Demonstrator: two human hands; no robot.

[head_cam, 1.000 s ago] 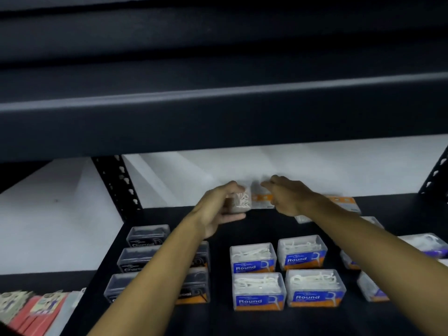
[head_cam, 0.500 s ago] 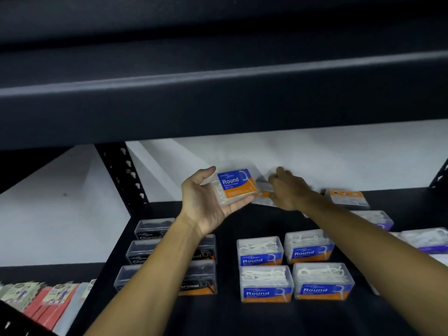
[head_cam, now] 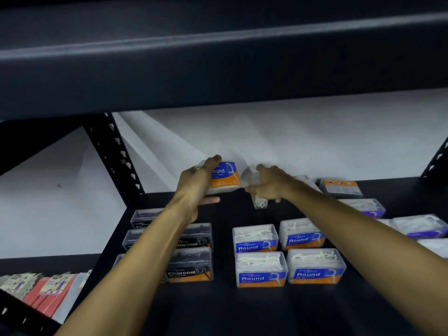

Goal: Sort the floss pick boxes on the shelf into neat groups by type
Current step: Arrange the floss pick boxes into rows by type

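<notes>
My left hand [head_cam: 196, 183] grips a blue-and-orange "Round" floss pick box [head_cam: 224, 177], held upright above the back of the black shelf [head_cam: 228, 309]. Just right of it, my right hand [head_cam: 271, 184] holds a clear box of white picks [head_cam: 260, 201], tipped on end and partly hidden by the fingers. Several "Round" boxes [head_cam: 260, 269] lie in a square block mid-shelf. Black "Charcoal" boxes [head_cam: 191, 269] line up to the left, partly under my left forearm. Purple-labelled boxes [head_cam: 420, 226] lie at the right. One box [head_cam: 339, 187] lies orange back up at the rear right.
The upper shelf's dark beam [head_cam: 218, 76] hangs low overhead. A perforated black upright [head_cam: 116, 156] stands at the left rear, another at the far right [head_cam: 436, 161]. Red and white carded packs [head_cam: 46, 292] sit on the neighbouring shelf, lower left. A white wall closes the back.
My right hand has lifted a clear box off the rear of the shelf. My left hand has turned its Round box more upright, still at the back.
</notes>
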